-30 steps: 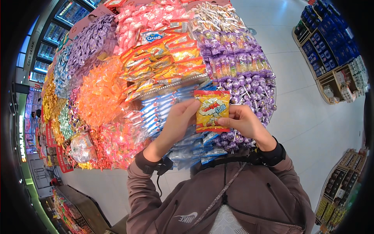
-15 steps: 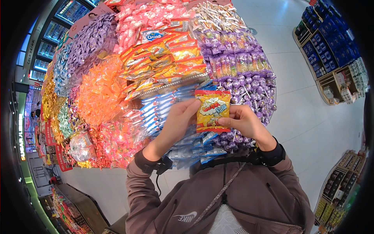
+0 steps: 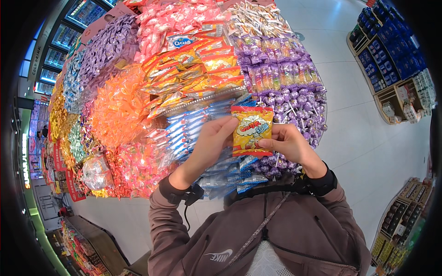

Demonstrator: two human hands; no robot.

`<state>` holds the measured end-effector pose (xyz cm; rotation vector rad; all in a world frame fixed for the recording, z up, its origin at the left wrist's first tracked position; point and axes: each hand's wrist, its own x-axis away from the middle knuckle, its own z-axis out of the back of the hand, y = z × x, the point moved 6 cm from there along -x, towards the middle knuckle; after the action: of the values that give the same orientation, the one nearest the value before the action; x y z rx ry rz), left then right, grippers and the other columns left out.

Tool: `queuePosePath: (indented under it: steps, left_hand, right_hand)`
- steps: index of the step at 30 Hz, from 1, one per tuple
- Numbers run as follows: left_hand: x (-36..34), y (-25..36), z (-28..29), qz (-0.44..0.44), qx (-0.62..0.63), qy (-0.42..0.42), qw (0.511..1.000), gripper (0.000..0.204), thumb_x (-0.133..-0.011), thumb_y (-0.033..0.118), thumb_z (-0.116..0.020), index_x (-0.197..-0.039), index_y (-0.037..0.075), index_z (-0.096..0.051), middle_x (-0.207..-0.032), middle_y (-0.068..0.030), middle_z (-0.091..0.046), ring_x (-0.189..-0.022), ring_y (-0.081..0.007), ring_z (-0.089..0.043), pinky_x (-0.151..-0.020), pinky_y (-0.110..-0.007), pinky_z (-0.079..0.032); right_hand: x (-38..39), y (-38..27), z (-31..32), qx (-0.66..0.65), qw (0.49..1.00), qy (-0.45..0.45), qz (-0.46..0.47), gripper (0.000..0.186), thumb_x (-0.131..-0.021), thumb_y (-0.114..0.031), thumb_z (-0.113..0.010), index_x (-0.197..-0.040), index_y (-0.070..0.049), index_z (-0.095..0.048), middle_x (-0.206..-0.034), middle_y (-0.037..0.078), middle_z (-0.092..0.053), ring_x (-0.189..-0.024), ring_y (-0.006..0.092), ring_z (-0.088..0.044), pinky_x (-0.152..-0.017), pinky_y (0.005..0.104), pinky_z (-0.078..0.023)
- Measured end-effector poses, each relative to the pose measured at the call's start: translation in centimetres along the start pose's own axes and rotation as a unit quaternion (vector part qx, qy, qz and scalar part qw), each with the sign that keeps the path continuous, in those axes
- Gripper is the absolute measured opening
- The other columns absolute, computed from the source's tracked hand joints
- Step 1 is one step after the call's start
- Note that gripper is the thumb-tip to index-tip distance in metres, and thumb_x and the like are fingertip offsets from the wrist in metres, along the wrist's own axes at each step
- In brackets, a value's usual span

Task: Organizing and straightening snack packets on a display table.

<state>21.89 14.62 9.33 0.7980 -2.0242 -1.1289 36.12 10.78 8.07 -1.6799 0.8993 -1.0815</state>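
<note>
A small yellow candy packet (image 3: 249, 131) with red ends is held upright above the display, its printed front facing me. My left hand (image 3: 219, 132) pinches its left edge, thumb near the upper corner. On the other side, my right hand (image 3: 287, 140) grips the right edge with the thumb across the lower front. Beneath the hands lie blue-and-white striped candy packets (image 3: 184, 133) and purple-wrapped lollipops (image 3: 299, 108). Just beyond, similar yellow-orange packets (image 3: 184, 76) are piled in their own section behind a clear divider (image 3: 202, 100).
Orange-wrapped candies (image 3: 120, 108), purple candies (image 3: 108, 46) and pink candies (image 3: 177, 18) fill other sections of the rounded display. Shelves of blue packages (image 3: 396, 41) stand at the far right, with another shelf (image 3: 398, 221) lower right. Pale tiled floor (image 3: 343, 124) surrounds the display.
Almost nothing differs. Both hands keep their grip on the yellow packet, which has shifted very slightly to the right.
</note>
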Motion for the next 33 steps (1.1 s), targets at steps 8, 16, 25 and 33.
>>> queuePosePath:
  steps: [8, 16, 25, 33]
  left_hand:
    - [0.1, -1.1, -0.1, -0.037, -0.154, 0.014, 0.987, 0.033, -0.082, 0.007, -0.058, -0.112, -0.002, -0.049, -0.099, -0.0058, -0.060, -0.083, -0.0073, -0.056, -0.073, -0.022, -0.046]
    - [0.1, -1.9, -0.3, -0.038, -0.101, 0.039, 0.993, 0.033, -0.080, 0.007, -0.061, -0.110, -0.001, -0.051, -0.096, -0.0064, -0.061, -0.082, -0.0085, -0.058, -0.073, -0.022, -0.047]
    - [-0.2, -2.3, 0.0, -0.064, -0.055, 0.023, 0.996, 0.030, -0.080, 0.012, -0.061, -0.108, 0.002, -0.054, -0.092, -0.0045, -0.062, -0.083, -0.0064, -0.057, -0.071, -0.021, -0.046]
    - [0.1, -1.7, -0.7, -0.065, -0.089, -0.027, 0.994, 0.035, -0.076, 0.006, -0.065, -0.108, 0.001, -0.051, -0.098, -0.0061, -0.061, -0.086, -0.0083, -0.057, -0.074, -0.022, -0.046]
  right_hand:
    - [0.0, 1.0, 0.3, 0.043, 0.999, -0.014, -0.025, 0.021, -0.082, -0.010, -0.059, -0.095, 0.006, -0.057, -0.076, 0.004, -0.062, -0.066, 0.0044, -0.053, -0.056, 0.0202, -0.043]
    - [0.7, 0.9, 0.5, 0.027, 0.999, -0.019, 0.000, 0.020, -0.084, -0.009, -0.056, -0.098, 0.005, -0.056, -0.080, 0.006, -0.062, -0.075, 0.0084, -0.056, -0.066, 0.0227, -0.046]
    - [0.9, 1.6, 0.6, -0.019, 0.999, -0.027, 0.007, 0.014, -0.085, -0.007, -0.054, -0.095, 0.003, -0.056, -0.081, 0.005, -0.063, -0.072, 0.0098, -0.058, -0.065, 0.0211, -0.046]
    - [0.8, 1.2, 1.4, 0.040, 0.998, -0.012, 0.044, 0.019, -0.088, -0.012, -0.050, -0.097, 0.003, -0.055, -0.083, 0.012, -0.064, -0.069, 0.0138, -0.060, -0.060, 0.0219, -0.045]
